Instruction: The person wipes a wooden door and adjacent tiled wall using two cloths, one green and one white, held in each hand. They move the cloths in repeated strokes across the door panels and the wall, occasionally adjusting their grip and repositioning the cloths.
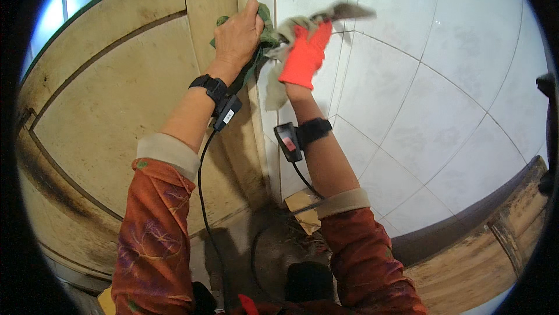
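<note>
My bare left hand [238,37] is closed around a bunched green cloth [265,20] in front of the wooden door frame. Some of that cloth hangs below the fist. In an orange glove, my right hand [309,48] grips a greyish-beige rag [297,26] just to the right of it. One end of the rag is flung out to the right and blurred by motion; another part hangs down behind the glove. The two cloths meet or overlap between my hands, and I cannot tell whether they are joined.
A stained yellowish wooden door [122,92] is on the left. White wall tiles [388,92] fill the right side. A wooden furniture piece [480,254] stands at lower right. Black cables [201,184] run from both wrist devices. A piece of cardboard [301,210] lies low in the corner.
</note>
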Demonstrator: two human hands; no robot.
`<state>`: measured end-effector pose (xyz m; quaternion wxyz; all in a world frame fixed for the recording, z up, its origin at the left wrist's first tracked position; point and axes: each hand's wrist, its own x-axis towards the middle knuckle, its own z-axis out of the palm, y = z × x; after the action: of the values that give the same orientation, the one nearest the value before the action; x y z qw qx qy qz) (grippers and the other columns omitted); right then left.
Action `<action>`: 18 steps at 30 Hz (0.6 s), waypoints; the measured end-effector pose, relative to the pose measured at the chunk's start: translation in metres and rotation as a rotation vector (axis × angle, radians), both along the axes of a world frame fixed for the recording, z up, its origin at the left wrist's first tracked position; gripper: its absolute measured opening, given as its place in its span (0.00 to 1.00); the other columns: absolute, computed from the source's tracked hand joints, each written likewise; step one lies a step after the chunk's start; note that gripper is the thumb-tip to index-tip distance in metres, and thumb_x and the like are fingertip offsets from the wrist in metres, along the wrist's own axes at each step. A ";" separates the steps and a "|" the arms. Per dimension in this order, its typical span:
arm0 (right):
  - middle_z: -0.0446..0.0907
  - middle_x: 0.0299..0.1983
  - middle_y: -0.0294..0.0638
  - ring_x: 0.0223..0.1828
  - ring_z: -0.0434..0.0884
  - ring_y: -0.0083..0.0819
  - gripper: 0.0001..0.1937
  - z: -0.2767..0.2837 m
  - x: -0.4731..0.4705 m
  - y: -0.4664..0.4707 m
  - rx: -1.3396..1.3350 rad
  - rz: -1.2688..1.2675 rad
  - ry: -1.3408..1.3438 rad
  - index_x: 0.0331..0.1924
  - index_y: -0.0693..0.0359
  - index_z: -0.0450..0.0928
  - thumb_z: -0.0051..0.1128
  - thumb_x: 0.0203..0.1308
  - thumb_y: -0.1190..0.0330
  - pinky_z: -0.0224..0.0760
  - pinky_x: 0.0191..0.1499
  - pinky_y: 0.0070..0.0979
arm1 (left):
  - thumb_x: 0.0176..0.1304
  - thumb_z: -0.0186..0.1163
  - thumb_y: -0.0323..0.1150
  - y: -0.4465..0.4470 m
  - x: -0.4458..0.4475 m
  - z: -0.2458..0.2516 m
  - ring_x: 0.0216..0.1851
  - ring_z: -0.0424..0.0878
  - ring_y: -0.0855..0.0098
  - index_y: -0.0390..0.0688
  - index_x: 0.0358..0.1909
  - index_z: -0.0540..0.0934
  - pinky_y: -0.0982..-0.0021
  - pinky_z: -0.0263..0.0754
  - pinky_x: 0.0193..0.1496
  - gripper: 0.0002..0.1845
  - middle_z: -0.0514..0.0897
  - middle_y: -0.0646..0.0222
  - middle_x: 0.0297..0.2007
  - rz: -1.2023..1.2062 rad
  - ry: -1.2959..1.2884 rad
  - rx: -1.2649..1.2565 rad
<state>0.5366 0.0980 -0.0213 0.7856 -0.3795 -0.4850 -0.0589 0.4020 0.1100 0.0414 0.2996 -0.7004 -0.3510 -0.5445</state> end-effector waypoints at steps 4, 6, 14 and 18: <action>0.71 0.65 0.46 0.59 0.75 0.33 0.24 -0.075 0.039 0.027 -0.077 0.291 0.463 0.68 0.66 0.65 0.48 0.71 0.69 0.71 0.60 0.27 | 0.66 0.54 0.36 0.003 0.001 -0.001 0.29 0.82 0.54 0.48 0.40 0.68 0.52 0.73 0.27 0.07 0.82 0.62 0.26 0.044 -0.006 0.071; 0.80 0.49 0.44 0.47 0.79 0.33 0.17 -0.097 0.060 0.023 -0.006 0.268 0.394 0.58 0.66 0.73 0.50 0.69 0.69 0.76 0.45 0.26 | 0.66 0.53 0.36 0.003 0.001 -0.001 0.29 0.82 0.54 0.48 0.40 0.68 0.52 0.74 0.27 0.07 0.82 0.62 0.26 0.036 -0.005 0.045; 0.78 0.45 0.49 0.49 0.75 0.45 0.18 -0.027 0.038 -0.033 -0.202 -0.219 -0.176 0.46 0.62 0.80 0.63 0.53 0.61 0.68 0.54 0.39 | 0.66 0.52 0.36 0.000 0.001 -0.001 0.31 0.82 0.54 0.47 0.42 0.68 0.51 0.74 0.30 0.07 0.83 0.61 0.28 0.041 0.009 0.021; 0.79 0.46 0.55 0.49 0.77 0.53 0.17 0.012 0.005 -0.041 -0.134 -0.132 -0.093 0.40 0.65 0.79 0.66 0.50 0.62 0.70 0.54 0.42 | 0.66 0.52 0.36 0.005 -0.001 -0.002 0.31 0.82 0.54 0.48 0.43 0.69 0.52 0.74 0.29 0.07 0.82 0.61 0.28 0.094 0.024 0.028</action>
<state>0.5416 0.0566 -0.0091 0.7297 -0.4590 -0.4977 -0.0953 0.4014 0.1145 0.0397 0.3390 -0.6854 -0.3722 -0.5261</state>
